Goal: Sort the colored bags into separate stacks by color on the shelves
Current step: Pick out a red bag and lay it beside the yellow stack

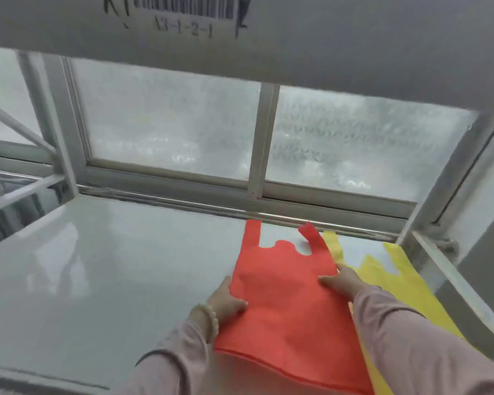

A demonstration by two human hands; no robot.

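Red bag (283, 306) beside yellow bag (405, 286); shelf label (183, 15) reads 13-1-2-1.
Left hand (226, 297) pinches its edge, right hand (342, 283) presses flat.

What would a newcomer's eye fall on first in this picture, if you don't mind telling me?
The bright red-orange fabric vest bag lies spread on the glossy grey shelf, the left hand pinching its left edge and the right hand resting on its right edge. A yellow fabric vest bag lies just to its right, partly beneath it. A barcode label sits on the beam overhead.
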